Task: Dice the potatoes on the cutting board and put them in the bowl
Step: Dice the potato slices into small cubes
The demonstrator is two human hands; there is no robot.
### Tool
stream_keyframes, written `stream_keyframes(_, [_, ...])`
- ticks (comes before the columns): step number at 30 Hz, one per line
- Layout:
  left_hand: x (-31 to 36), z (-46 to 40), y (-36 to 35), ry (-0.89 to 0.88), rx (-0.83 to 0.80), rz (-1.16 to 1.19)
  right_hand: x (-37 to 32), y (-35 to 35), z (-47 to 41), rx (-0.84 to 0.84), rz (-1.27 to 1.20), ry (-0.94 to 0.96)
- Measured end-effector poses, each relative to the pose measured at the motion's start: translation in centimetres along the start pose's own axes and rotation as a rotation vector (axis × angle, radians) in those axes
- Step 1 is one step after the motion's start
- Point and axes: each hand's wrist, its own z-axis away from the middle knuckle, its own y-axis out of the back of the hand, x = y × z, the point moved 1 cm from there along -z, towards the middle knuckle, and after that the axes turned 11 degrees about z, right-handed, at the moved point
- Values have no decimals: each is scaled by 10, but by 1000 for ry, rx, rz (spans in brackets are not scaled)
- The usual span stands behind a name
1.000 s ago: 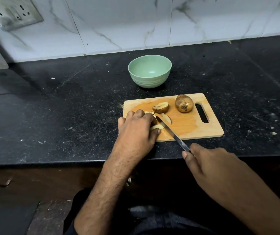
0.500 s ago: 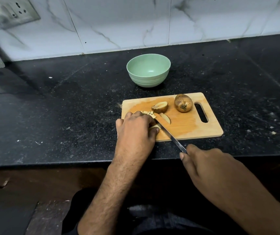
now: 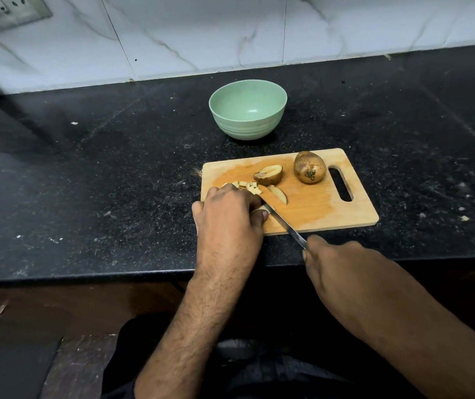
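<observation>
Your left hand (image 3: 229, 217) curls over a potato slice (image 3: 260, 209) near the front-left corner of the cutting board (image 3: 317, 208), fingertips pinching it right against the knife (image 3: 281, 218), so a slip of the blade on the wet cut face could catch them. Just behind your knuckles a small heap of diced pieces (image 3: 246, 186) sits at the board's left edge, where a nudge from your hand could push cubes off onto the counter. Toward the middle lie a loose wedge (image 3: 279, 193) and a half potato (image 3: 268, 174), and a whole potato (image 3: 309, 167) rests near the back-right corner; being round, it could roll if the board shifts. Your right hand (image 3: 342, 272) wraps the knife handle beyond the board's front edge. The bowl (image 3: 247, 109) stands behind the board, with nothing in it
</observation>
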Motion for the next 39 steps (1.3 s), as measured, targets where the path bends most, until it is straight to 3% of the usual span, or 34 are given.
stream_keyframes(8, [-2, 1, -1, 3, 0, -4, 1, 0, 30, -86, -4, -62])
stream_keyframes(20, [-10, 10, 7, -14, -21, 5, -7, 14, 24, 44, -45, -25])
stream_keyframes(39, [-9, 4, 5, -23, -11, 29, -23, -3, -1, 17, 9, -7])
